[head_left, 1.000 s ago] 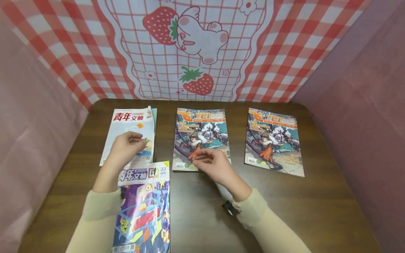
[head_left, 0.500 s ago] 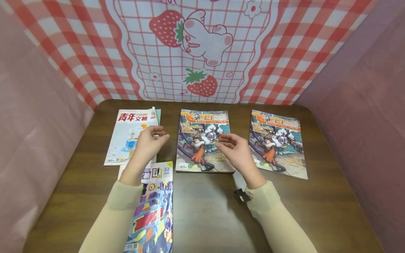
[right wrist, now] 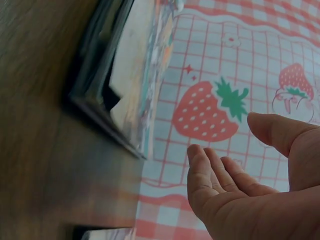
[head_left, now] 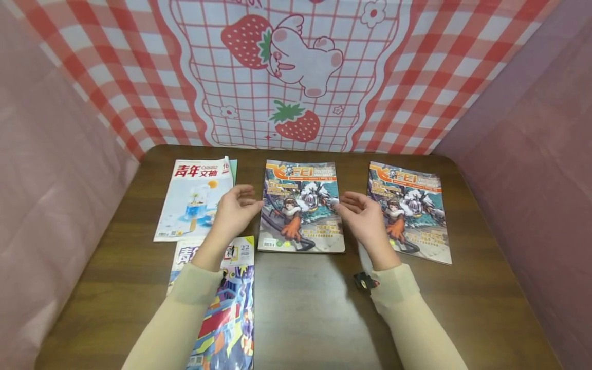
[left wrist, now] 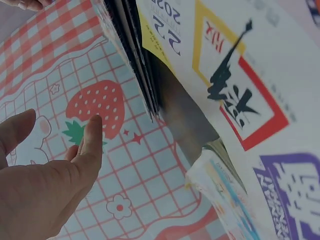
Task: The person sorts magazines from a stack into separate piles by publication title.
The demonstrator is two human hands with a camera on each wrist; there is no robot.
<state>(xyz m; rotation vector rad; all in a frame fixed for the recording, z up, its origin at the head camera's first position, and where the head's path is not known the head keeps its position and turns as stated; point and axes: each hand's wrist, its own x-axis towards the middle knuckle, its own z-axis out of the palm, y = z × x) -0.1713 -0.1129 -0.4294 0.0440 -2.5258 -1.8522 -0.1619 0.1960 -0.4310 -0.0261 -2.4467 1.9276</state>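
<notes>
My left hand [head_left: 236, 211] hovers by the left edge of the middle magazine stack [head_left: 302, 205], its fingers loosely bent and holding nothing. On the opposite side, my right hand [head_left: 363, 218] is at the stack's right edge, likewise holding nothing. The top cover carries an orange title and a figure in orange gloves. In the right wrist view, several layers show in the stack's edge [right wrist: 132, 75], and the right hand's thumb and fingers are spread apart. The left wrist view shows the left hand [left wrist: 60, 180] with thumb and forefinger apart.
A matching magazine [head_left: 416, 216] lies to the right, partly behind the right hand. A white magazine with red characters [head_left: 196, 192] lies back left, over something green-edged. A colourful purple magazine [head_left: 236, 308] lies in front of it, beneath the left forearm. A checked strawberry cloth [head_left: 296, 123] hangs behind the table.
Both hands have moved right: the left from above the white magazine, the right from over the middle stack to its right edge. The head view has shifted slightly. The magazines stay in place.
</notes>
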